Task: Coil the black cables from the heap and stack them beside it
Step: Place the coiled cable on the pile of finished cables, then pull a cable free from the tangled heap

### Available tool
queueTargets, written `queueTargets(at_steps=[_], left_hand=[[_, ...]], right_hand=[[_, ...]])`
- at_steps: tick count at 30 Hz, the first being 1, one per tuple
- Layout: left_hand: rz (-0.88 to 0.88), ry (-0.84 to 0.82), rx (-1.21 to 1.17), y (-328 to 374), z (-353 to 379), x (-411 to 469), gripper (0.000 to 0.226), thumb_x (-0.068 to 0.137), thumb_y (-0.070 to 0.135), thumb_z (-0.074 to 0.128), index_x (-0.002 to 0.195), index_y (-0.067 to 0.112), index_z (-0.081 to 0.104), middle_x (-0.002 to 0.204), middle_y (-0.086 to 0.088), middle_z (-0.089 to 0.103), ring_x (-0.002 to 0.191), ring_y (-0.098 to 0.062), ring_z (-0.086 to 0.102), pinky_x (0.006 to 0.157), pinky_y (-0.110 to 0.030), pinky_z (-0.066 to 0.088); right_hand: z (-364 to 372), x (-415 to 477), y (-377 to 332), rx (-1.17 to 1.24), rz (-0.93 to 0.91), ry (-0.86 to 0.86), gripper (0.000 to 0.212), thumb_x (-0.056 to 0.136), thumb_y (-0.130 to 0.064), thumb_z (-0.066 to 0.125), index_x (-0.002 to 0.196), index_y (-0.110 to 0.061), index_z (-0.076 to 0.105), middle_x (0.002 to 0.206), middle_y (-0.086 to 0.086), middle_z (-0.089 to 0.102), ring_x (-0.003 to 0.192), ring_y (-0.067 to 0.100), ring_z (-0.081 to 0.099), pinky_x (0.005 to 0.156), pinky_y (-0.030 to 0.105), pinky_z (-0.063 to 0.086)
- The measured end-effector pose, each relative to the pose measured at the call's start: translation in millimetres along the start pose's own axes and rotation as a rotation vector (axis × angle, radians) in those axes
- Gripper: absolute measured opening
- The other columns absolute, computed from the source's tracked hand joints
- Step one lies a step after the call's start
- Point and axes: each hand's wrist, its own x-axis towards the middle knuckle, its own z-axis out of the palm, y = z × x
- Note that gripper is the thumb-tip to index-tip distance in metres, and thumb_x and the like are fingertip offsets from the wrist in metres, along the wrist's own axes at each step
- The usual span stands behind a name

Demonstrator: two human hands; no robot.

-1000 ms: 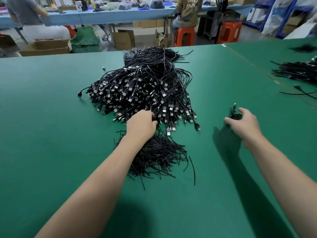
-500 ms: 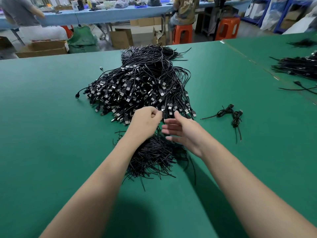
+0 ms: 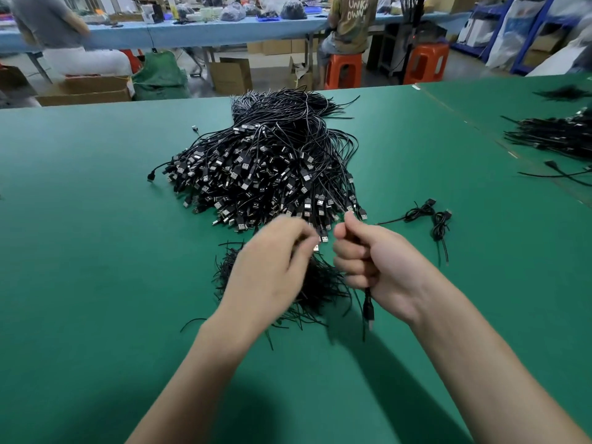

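A big heap of black USB cables point(image 3: 269, 168) lies mid-table on the green mat point(image 3: 96, 251), its loose wire ends point(image 3: 320, 283) fanning toward me. My right hand point(image 3: 371, 267) is fisted round one black cable, whose plug point(image 3: 369, 310) hangs below the fist. My left hand point(image 3: 275, 267), blurred, hovers just left of it with fingertips curled at the heap's near edge; whether it pinches a cable is unclear. Two coiled cables point(image 3: 429, 216) lie on the mat to the right of the heap.
More black cables point(image 3: 557, 139) lie on the adjoining mat at the right. Beyond the table's far edge are cardboard boxes point(image 3: 230, 75), orange stools point(image 3: 426, 62) and seated people at a blue bench point(image 3: 198, 33).
My right hand left a coiled cable at the right, came back to the heap and closed round a new cable. My left hand lifted slightly off the heap's edge.
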Motion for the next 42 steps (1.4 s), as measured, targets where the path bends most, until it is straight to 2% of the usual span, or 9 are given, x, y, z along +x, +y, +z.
queueTargets(at_steps=[4, 8, 14, 20, 24, 30, 34, 39, 42], left_hand=[[0.332, -0.019, 0.049, -5.8, 6.0, 17.7, 0.047, 0.095, -0.001, 0.063, 0.139, 0.014, 0.062, 0.148, 0.000, 0.055, 0.141, -0.018, 0.046, 0.121, -0.034, 0.032], [0.418, -0.010, -0.037, -5.8, 8.6, 20.3, 0.016, 0.101, 0.009, 0.059, 0.097, 0.015, 0.073, 0.105, 0.010, 0.072, 0.105, -0.010, 0.063, 0.099, -0.045, 0.047], [0.401, 0.033, 0.076, -2.7, 3.2, 9.5, 0.039, 0.107, 0.042, 0.043, 0.097, 0.024, 0.077, 0.084, 0.009, 0.063, 0.081, -0.018, 0.055, 0.081, -0.042, 0.045], [0.220, -0.118, -0.076, 8.2, 28.0, -33.8, 0.035, 0.104, 0.037, 0.040, 0.098, 0.011, 0.063, 0.083, -0.002, 0.061, 0.080, -0.026, 0.054, 0.077, -0.048, 0.049], [0.148, -0.084, -0.114, 8.6, 22.6, -47.9, 0.028, 0.107, 0.036, 0.040, 0.111, 0.019, 0.062, 0.077, 0.016, 0.052, 0.075, -0.015, 0.049, 0.073, -0.037, 0.045], [0.265, -0.005, 0.043, 14.9, -2.9, -43.8, 0.024, 0.105, 0.027, 0.049, 0.108, 0.018, 0.071, 0.086, 0.009, 0.067, 0.079, -0.015, 0.058, 0.074, -0.039, 0.049], [0.266, 0.079, -0.015, 8.5, -20.6, -33.3, 0.019, 0.095, 0.038, 0.067, 0.086, 0.022, 0.073, 0.069, 0.011, 0.051, 0.071, -0.010, 0.052, 0.072, -0.033, 0.046], [0.221, 0.000, -0.292, 4.9, -28.0, -18.6, 0.014, 0.085, 0.037, 0.078, 0.080, 0.026, 0.072, 0.073, 0.009, 0.062, 0.073, -0.009, 0.056, 0.072, -0.020, 0.042], [0.089, -0.038, -0.563, 3.6, -18.9, -13.9, 0.006, 0.086, 0.031, 0.075, 0.083, 0.033, 0.071, 0.079, 0.014, 0.067, 0.070, -0.002, 0.054, 0.067, -0.017, 0.042]], right_hand=[[12.8, -37.2, 3.0, -0.132, 0.017, -0.226, 0.046, 0.106, -0.047, 0.042, 0.067, -0.022, 0.048, 0.062, -0.004, 0.015, 0.049, 0.011, 0.013, 0.041, 0.021, 0.013], [8.6, -64.3, 9.9, -0.182, 0.057, -0.423, 0.050, 0.105, -0.050, 0.043, 0.065, -0.021, 0.052, 0.056, -0.006, 0.021, 0.048, 0.012, 0.015, 0.043, 0.022, 0.015], [-5.5, -78.9, 22.9, -0.248, 0.053, -0.383, 0.045, 0.100, -0.046, 0.050, 0.064, -0.019, 0.053, 0.057, 0.000, 0.021, 0.049, 0.013, 0.015, 0.045, 0.024, 0.015], [14.1, -68.0, -2.1, -0.214, -0.353, -0.206, 0.033, 0.102, -0.035, 0.047, 0.093, -0.018, 0.074, 0.062, -0.007, 0.030, 0.053, 0.011, 0.023, 0.047, 0.020, 0.022], [25.8, -56.8, 2.5, -0.318, -0.598, -0.080, 0.033, 0.108, -0.024, 0.042, 0.110, -0.014, 0.074, 0.066, -0.003, 0.043, 0.056, 0.010, 0.036, 0.051, 0.020, 0.033], [23.7, -34.4, 13.1, -0.870, -0.863, 0.118, 0.029, 0.109, -0.013, 0.041, 0.119, -0.014, 0.069, 0.103, -0.005, 0.075, 0.101, 0.008, 0.070, 0.091, 0.028, 0.054], [13.3, -30.2, 25.4, -1.159, -0.661, 0.153, 0.030, 0.108, -0.036, 0.043, 0.090, -0.034, 0.066, 0.072, -0.015, 0.066, 0.067, 0.010, 0.060, 0.068, 0.037, 0.051], [9.8, -40.8, 33.8, -0.653, -0.206, -0.265, 0.071, 0.101, -0.064, 0.018, 0.076, -0.021, 0.069, 0.053, -0.006, 0.039, 0.052, 0.013, 0.032, 0.053, 0.026, 0.025], [5.3, -48.9, 30.7, -0.250, -0.056, -0.531, 0.053, 0.104, -0.050, 0.033, 0.086, -0.013, 0.067, 0.053, -0.004, 0.034, 0.051, 0.017, 0.020, 0.051, 0.028, 0.019]])
